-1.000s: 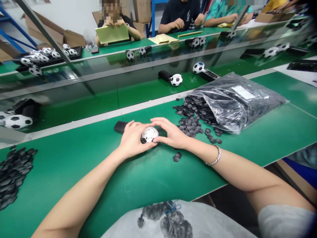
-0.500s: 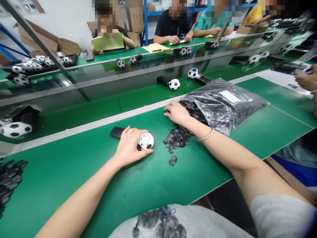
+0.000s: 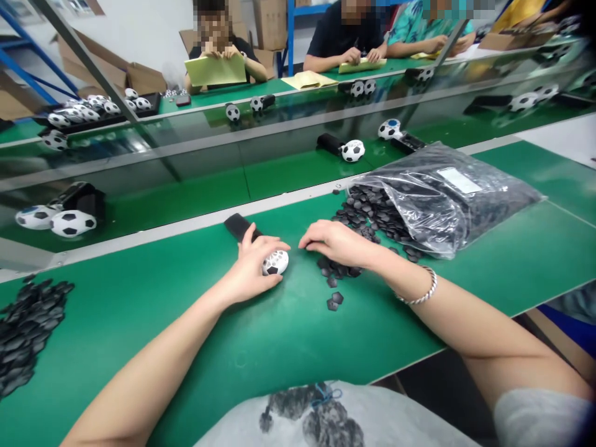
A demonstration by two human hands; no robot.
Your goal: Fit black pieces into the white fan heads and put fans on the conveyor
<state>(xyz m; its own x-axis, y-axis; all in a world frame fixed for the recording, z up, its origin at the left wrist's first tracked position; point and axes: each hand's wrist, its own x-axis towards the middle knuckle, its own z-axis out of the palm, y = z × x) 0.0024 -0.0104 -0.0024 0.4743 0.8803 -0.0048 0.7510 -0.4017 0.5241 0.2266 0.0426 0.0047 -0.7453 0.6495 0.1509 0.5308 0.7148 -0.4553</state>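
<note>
My left hand (image 3: 251,266) is wrapped round a white-and-black soccer ball piece (image 3: 275,262) that has a black handle (image 3: 239,227) at its back left, resting on the green table (image 3: 195,372). Just right of the ball, my right hand (image 3: 330,241) has its fingertips pinched together; whatever lies between them is too small to make out. Beneath and behind that hand are loose black pentagon pieces (image 3: 365,208), which spill from a clear plastic bag (image 3: 451,205). Two stray pentagons (image 3: 335,301) lie nearer to me.
Another heap of black pieces (image 3: 35,323) is at the far left. Beyond the pale table edge (image 3: 200,237), a green channel (image 3: 186,205) carries soccer ball pieces with black parts. Several people sit across it, some with yellow sheets (image 3: 216,71).
My right hand has moved from the pieces at the bag's mouth toward the ball. The camera view has shifted. My left hand still holds the ball, whose handle is now tilted differently.
</note>
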